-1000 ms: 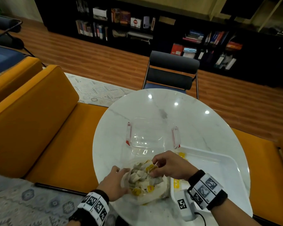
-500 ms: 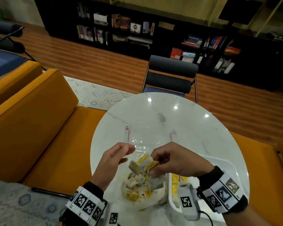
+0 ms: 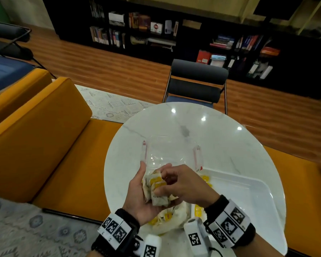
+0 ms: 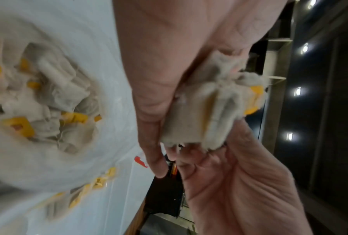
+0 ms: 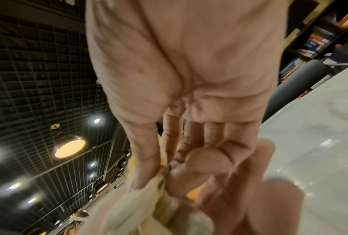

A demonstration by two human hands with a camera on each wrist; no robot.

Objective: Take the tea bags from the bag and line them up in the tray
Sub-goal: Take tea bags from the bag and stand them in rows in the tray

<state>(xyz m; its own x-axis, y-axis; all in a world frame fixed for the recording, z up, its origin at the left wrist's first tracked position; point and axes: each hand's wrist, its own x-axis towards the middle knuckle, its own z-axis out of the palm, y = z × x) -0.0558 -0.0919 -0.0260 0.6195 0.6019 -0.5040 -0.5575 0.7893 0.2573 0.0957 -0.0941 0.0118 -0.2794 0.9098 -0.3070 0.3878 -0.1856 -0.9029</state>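
A clump of grey tea bags (image 3: 156, 184) with yellow tags is held above the table between both hands. My left hand (image 3: 139, 191) cradles it from the left, palm up, thumb pointing up. My right hand (image 3: 182, 184) pinches into the clump (image 5: 148, 198) from the right. Below them the clear plastic bag (image 3: 174, 217) lies open on the table, with more tea bags (image 4: 48, 95) inside. The white tray (image 3: 248, 197) sits to the right; a few tea bags (image 3: 205, 178) lie along its left edge. The clump (image 4: 205, 114) shows pressed between the two palms.
A clear container lid with red clips (image 3: 170, 153) lies just beyond the hands on the round white marble table (image 3: 220, 138). An orange bench (image 3: 44, 145) runs along the left, and a dark chair (image 3: 196, 84) stands at the far side.
My right hand lifted a clump of tea bags out of the bag. My left hand let go of the bag's rim and rose to cradle the clump.
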